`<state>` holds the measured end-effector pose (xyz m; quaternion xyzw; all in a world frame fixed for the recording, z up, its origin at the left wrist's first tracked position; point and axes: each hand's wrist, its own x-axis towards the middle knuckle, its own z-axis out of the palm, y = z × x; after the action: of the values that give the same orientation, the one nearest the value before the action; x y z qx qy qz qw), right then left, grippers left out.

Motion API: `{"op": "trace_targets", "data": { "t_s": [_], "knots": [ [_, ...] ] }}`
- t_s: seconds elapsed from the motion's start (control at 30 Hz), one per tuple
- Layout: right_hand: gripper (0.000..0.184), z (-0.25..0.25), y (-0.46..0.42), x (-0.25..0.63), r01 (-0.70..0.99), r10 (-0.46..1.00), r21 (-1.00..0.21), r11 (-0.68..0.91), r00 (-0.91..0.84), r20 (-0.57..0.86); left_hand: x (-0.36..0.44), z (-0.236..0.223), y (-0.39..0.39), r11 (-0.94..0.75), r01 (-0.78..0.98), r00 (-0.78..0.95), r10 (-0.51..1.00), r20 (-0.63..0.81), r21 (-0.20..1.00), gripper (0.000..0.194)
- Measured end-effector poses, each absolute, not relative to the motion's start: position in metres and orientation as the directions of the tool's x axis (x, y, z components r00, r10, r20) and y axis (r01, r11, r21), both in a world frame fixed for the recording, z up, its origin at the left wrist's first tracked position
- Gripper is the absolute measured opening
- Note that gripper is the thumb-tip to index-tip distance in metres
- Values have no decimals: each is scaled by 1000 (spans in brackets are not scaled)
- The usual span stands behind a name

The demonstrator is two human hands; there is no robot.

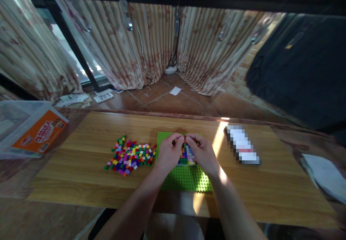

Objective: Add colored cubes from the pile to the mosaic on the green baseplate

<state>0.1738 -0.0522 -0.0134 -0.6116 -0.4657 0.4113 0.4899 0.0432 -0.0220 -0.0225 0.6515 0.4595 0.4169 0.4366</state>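
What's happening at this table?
A person sits at a wooden table with both hands over a green baseplate. The left hand and right hand meet at a patch of small coloured bricks on the plate. A loose pile of bricks lies to the left, apart from it.

A flat green studded baseplate [186, 180] lies on the wooden tabletop [81, 171], near its front edge and about at its middle. On the plate's far half sits a patch of small coloured bricks [188, 156] pressed together in rows, with pink, white, blue, yellow and red showing between the hands. Both hands rest on that patch, the left hand [169, 152] on its left side, the right hand [203, 152] on its right, fingertips meeting at its far edge. Whether they pinch a brick there cannot be told.
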Motion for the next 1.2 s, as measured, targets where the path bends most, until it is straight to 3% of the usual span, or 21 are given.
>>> {"op": "trace_targets", "data": {
  "t_s": [0.27,0.43,0.57,0.67,0.8,1.0,1.1,1.2],
  "knots": [
    [53,-10,-53,181,99,951,-987,-125,295,-91,41,-24,-17,-134,166,178,978,104,977,36],
    [54,-11,-55,182,206,959,-967,-151,269,-92,15,-17,-2,-180,316,133,981,144,932,28],
    [49,-8,-55,182,304,969,-945,-123,240,-49,-28,-9,11,-183,575,152,982,116,797,24],
    [48,-7,-56,182,329,972,-937,-117,231,-40,-54,-2,12,-282,723,289,953,94,631,19],
    [49,-6,-55,181,347,972,-929,-126,230,-46,-60,1,6,-424,742,469,882,50,519,13],
    [47,-3,-56,180,419,973,-900,-115,231,-16,-50,-7,4,-434,790,460,886,49,432,16],
    [45,-2,-56,180,458,968,-882,-110,251,10,-50,-7,4,-432,781,454,889,65,452,17],
    [37,-4,-56,180,450,935,-892,-47,335,120,-49,-6,4,-394,687,434,896,90,611,15]
  ]
}}
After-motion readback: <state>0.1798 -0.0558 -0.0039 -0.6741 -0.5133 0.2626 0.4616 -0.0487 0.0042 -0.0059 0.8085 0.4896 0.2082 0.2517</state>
